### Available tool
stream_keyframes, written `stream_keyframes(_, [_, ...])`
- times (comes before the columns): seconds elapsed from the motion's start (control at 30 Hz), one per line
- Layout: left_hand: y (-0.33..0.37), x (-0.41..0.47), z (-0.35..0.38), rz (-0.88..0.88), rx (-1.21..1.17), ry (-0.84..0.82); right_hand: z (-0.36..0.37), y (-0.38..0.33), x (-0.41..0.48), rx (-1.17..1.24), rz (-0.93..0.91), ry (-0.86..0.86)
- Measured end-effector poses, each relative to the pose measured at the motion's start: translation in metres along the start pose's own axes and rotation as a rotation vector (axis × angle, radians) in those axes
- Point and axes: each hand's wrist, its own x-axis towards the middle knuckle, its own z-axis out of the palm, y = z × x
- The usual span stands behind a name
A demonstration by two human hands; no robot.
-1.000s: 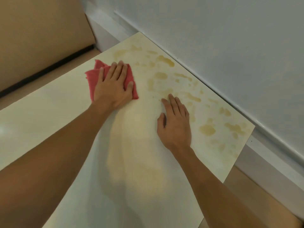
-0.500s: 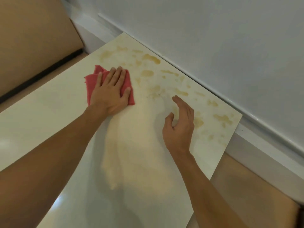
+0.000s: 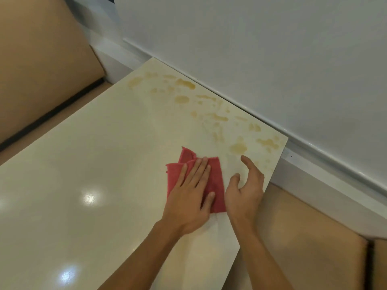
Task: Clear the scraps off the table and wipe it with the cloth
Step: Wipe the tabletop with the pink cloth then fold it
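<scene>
Bench (image 3: 104, 164): cloth (image 3: 217, 181) dragged nearer under left hand (image 3: 188, 204), fingers flat and together; right hand (image 3: 245, 191) lifted, fingers loosely curled, empty; far stains (image 3: 182, 99) remain unwiped.

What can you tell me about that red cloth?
The cloth is pinkish-red, soft-looking fabric, folded into loose layers with a corner poking out at its far end. It lies flat on the cream table, near its right edge, short of the yellowish stains. The left hand presses on it with straight fingers.
</scene>
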Motion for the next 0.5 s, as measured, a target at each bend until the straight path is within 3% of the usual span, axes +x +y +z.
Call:
stream_keyframes(0.1, [-0.020, -0.024, -0.027, -0.099, -0.272, 0.198, 0.010, -0.006, -0.019, -0.019, -0.081, -0.015])
stream_keyframes(0.23, [-0.057, -0.045, -0.061, -0.287, -0.292, 0.402, 0.051, -0.034, -0.040, -0.333, -0.158, -0.181])
stream_keyframes(0.37, [-0.071, -0.033, -0.081, -0.377, -0.255, 0.441, 0.085, -0.044, -0.063, -0.613, -0.084, -0.332])
stream_keyframes(0.5, [-0.068, 0.006, -0.078, -0.345, -0.249, 0.376, 0.070, -0.017, -0.059, -0.656, -0.057, -0.290])
